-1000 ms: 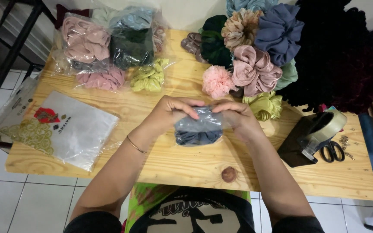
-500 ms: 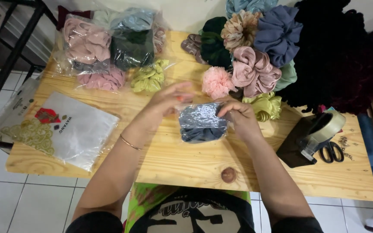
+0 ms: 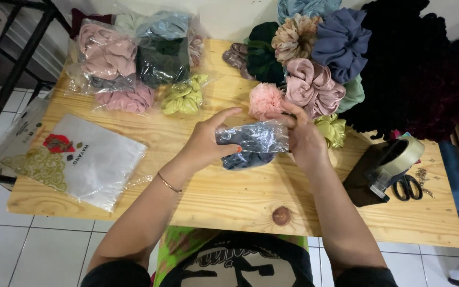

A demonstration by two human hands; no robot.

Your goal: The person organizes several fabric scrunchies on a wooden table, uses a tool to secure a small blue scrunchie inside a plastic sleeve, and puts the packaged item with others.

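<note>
A dark blue scrunchie in a clear plastic bag [image 3: 251, 144] is held above the middle of the wooden table [image 3: 229, 196]. My left hand [image 3: 208, 139] grips the bag's left side, thumb raised along its top. My right hand [image 3: 303, 137] pinches the bag's right edge. The bag's upper part is folded over the scrunchie. Just behind my hands lie a pink scrunchie [image 3: 264, 101] and a yellow-green scrunchie [image 3: 331, 129].
A heap of loose scrunchies [image 3: 314, 58] and dark fabric [image 3: 421, 69] fill the back right. Bagged scrunchies [image 3: 134, 53] sit at the back left. A stack of flat plastic bags [image 3: 75, 157] lies left. A tape dispenser [image 3: 389, 162] and scissors [image 3: 410, 187] stand right.
Both hands lifted the bag slightly and turned it. The left hand returned to its left side, and the bag's top folded over the scrunchie.
</note>
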